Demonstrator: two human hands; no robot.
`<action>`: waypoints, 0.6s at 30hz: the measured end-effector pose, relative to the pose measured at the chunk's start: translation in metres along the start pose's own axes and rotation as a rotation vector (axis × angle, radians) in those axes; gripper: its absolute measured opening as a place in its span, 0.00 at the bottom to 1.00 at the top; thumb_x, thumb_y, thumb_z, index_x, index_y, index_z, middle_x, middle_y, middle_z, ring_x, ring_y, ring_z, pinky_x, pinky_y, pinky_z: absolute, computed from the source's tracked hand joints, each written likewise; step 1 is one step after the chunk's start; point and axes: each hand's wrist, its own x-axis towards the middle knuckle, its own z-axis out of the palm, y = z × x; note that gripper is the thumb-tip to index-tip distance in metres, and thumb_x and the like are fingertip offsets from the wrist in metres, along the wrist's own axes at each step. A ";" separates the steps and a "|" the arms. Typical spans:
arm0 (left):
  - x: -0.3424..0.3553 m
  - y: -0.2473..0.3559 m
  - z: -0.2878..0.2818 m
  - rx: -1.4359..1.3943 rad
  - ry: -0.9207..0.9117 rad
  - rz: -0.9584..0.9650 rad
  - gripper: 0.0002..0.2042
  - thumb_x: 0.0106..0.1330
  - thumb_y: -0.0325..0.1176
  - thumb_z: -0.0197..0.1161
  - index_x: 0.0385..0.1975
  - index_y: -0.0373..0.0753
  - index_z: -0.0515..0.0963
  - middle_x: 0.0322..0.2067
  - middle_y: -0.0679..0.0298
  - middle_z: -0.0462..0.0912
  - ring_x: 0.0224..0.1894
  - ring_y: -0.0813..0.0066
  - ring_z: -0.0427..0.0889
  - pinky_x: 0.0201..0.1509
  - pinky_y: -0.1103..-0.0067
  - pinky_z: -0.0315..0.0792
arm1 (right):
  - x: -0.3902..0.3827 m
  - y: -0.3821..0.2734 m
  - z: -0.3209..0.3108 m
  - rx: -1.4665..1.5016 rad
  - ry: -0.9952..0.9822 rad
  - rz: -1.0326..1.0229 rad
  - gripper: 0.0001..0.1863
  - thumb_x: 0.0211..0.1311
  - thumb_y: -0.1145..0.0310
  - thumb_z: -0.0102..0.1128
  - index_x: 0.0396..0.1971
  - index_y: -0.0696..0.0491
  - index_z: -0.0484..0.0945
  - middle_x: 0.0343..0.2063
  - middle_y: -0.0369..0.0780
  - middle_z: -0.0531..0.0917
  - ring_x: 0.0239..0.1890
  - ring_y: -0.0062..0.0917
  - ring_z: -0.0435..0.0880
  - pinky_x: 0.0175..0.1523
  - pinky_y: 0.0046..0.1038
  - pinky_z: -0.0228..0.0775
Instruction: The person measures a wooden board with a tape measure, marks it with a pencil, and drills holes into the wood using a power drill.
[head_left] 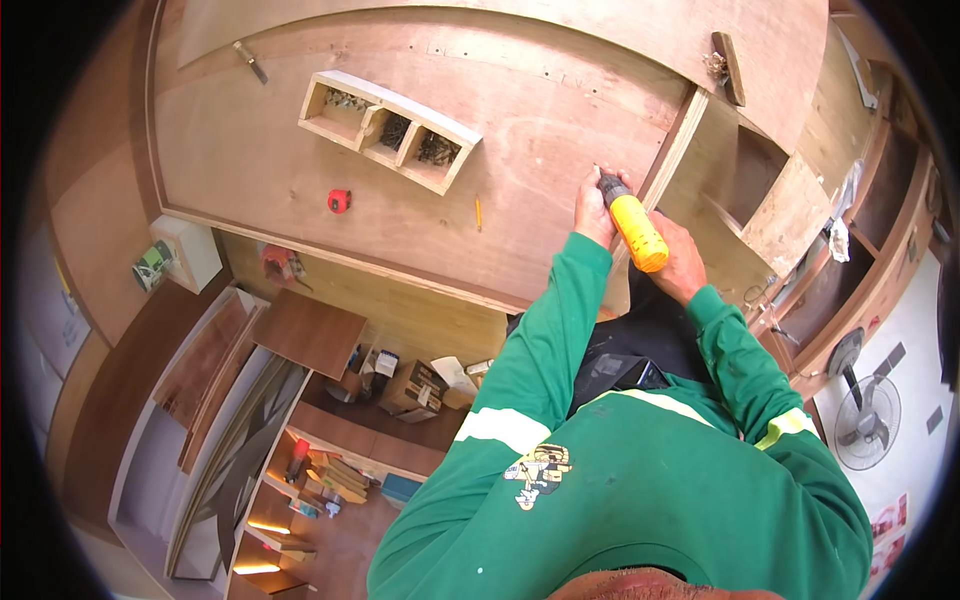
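So, the main work surface here is a big brownish plywood panel [560,120] filling the upper middle of the frame, with a curved sheet [590,22] lying over its top edge. Right of center, the yellow-and-black cordless drill [640,233] sits over the panel's right end, chuck pointing up-frame. The right hand [682,262] is wrapped around it from the right, while the left hand [595,208] is curled up by the chuck; can't tell if that one's actually gripping anything. Room-wise, there's a standing fan [868,425] at lower right and a cardboard box [412,390] below the panel. As for edges, a pale wooden strip [680,140] runs along the right end, passing behind the drill, and another trim strip [360,262] borders the lower edge. There's a decent stretch of plywood between the three-compartment wooden tray [400,103] at upper center and the left hand, with just a yellow pencil [479,213] lying in the gap. Red tape measure [340,201] is further left, near the lower trim.
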 end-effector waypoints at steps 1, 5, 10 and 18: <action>0.000 0.000 0.000 0.004 -0.004 -0.009 0.08 0.74 0.35 0.57 0.33 0.38 0.74 0.30 0.58 0.79 0.32 0.63 0.80 0.40 0.67 0.83 | 0.000 -0.001 0.000 -0.015 -0.003 0.007 0.14 0.61 0.62 0.66 0.36 0.56 0.76 0.33 0.49 0.81 0.37 0.49 0.81 0.42 0.41 0.72; 0.009 0.007 0.002 0.013 -0.024 -0.009 0.09 0.74 0.34 0.56 0.34 0.36 0.73 0.30 0.57 0.79 0.32 0.62 0.80 0.42 0.67 0.83 | 0.010 0.000 0.003 -0.054 0.000 -0.023 0.13 0.60 0.64 0.65 0.38 0.56 0.76 0.34 0.50 0.82 0.38 0.51 0.81 0.42 0.42 0.72; 0.035 0.015 0.025 0.017 -0.065 0.026 0.10 0.75 0.35 0.52 0.33 0.36 0.73 0.31 0.54 0.79 0.33 0.59 0.81 0.43 0.65 0.83 | 0.044 -0.014 -0.008 -0.075 -0.028 0.028 0.13 0.55 0.65 0.65 0.39 0.54 0.78 0.36 0.50 0.84 0.42 0.50 0.82 0.45 0.43 0.74; 0.112 0.047 0.025 0.190 -0.156 0.076 0.15 0.77 0.45 0.46 0.39 0.42 0.74 0.37 0.55 0.82 0.40 0.60 0.81 0.50 0.55 0.76 | 0.116 -0.006 -0.011 -0.178 -0.078 -0.014 0.17 0.56 0.64 0.67 0.44 0.56 0.81 0.34 0.53 0.85 0.40 0.50 0.85 0.44 0.40 0.76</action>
